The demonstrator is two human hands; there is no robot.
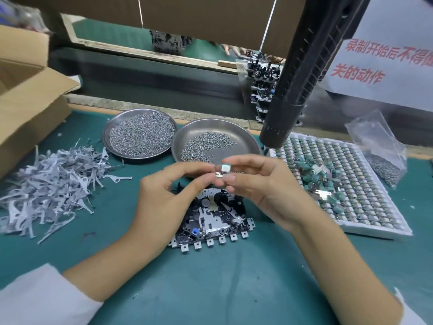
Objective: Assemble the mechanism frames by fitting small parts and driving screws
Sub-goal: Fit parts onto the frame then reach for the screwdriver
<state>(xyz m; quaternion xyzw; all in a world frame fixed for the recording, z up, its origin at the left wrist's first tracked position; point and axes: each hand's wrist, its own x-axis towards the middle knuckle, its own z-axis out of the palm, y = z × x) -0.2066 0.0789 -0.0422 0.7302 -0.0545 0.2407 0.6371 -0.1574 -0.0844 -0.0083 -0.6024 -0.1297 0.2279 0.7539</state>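
While both hands pinch small metal part [224,170] above mechanism frame [212,218], left hand [164,191] and right hand [260,184] fingertips closed on it; frame at 6 o'clock on tabletop [210,277]; best align squarely before seating; screws dish [216,143] at 12 o'clock.

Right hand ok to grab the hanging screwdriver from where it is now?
Probably not yet. The right hand and left hand both pinch the small metal part, so it must let go first. The path looks free: the screwdriver hangs just above and right of it, nothing between.
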